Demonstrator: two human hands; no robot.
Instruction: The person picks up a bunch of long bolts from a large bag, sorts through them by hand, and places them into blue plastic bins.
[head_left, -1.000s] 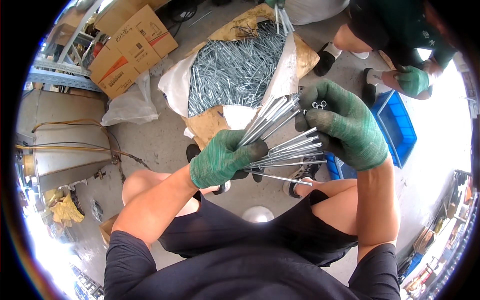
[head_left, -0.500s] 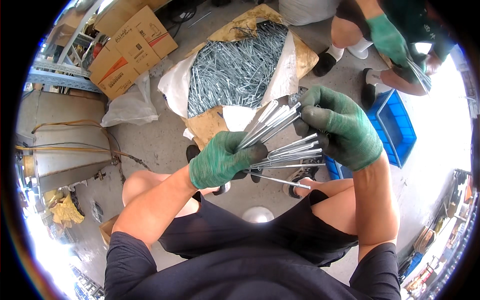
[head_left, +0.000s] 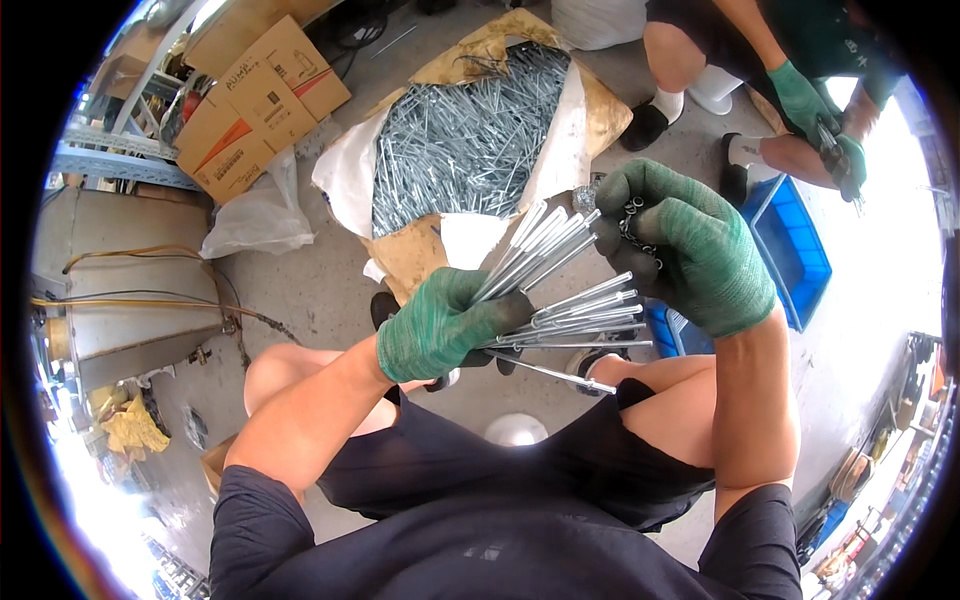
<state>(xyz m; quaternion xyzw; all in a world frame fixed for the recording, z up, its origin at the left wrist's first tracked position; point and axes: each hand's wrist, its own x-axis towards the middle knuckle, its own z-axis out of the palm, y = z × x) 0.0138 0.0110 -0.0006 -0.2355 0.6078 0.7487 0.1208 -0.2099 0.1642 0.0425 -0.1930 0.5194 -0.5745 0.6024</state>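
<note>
My left hand (head_left: 440, 325), in a green glove with dark fingertips, is closed round a bundle of long thin metal rods (head_left: 540, 245). The rods fan out to the right from my fist, and the lowest one carries a small fitting near its tip. Curled up beside the rod ends, my right hand (head_left: 700, 245) wears a matching glove. Several small ring-shaped metal nuts (head_left: 630, 225) lie in its bent fingers. Its thumb and fingertips are close to the upper rods, with a small gap between.
Ahead on the floor lies a large heap of metal rods (head_left: 465, 135) in torn wrapping. Blue crates (head_left: 790, 255) stand at the right. A co-worker's gloved hands (head_left: 815, 115) hold rods at upper right. Cardboard boxes (head_left: 255, 125) and a metal cabinet (head_left: 140, 270) are at left.
My right hand has drawn slightly away from the rod tips and turned, so the nuts in its fingers show. The lowest rod has tilted further down. The co-worker's hands have come together.
</note>
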